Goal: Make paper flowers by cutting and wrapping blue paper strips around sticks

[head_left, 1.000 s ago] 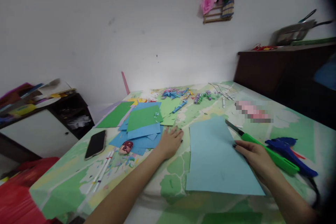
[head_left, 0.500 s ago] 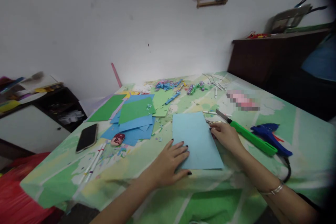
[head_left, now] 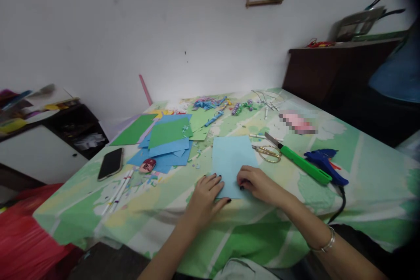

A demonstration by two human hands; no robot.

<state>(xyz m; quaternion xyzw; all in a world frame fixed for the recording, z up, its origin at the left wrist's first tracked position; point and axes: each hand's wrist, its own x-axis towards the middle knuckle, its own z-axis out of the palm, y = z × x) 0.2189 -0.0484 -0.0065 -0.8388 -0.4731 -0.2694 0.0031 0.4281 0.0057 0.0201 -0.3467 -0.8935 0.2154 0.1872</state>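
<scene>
A light blue sheet of paper [head_left: 231,153] lies flat near the front edge of the table. My left hand [head_left: 206,192] rests with fingers spread on its lower left corner. Over the lower right part of the sheet is my right hand [head_left: 257,181], its fingers curled together; whether anything is between them is too small to tell. Gold-handled scissors [head_left: 271,154] lie just right of the sheet, beside a green box cutter [head_left: 305,164] with its blade out. Further right sits a blue glue gun [head_left: 324,165] with a cable.
Green sheets [head_left: 170,133] overlap blue ones at the left, near a phone [head_left: 110,164], a small red object [head_left: 147,166] and thin white sticks [head_left: 120,192]. Curled paper pieces [head_left: 243,107] lie at the back. A dark cabinet [head_left: 308,74] stands at the right.
My right hand has moved left and toward me, from the sheet's right edge onto its lower part, uncovering the scissors. My left hand has shifted slightly left. The view has moved a little.
</scene>
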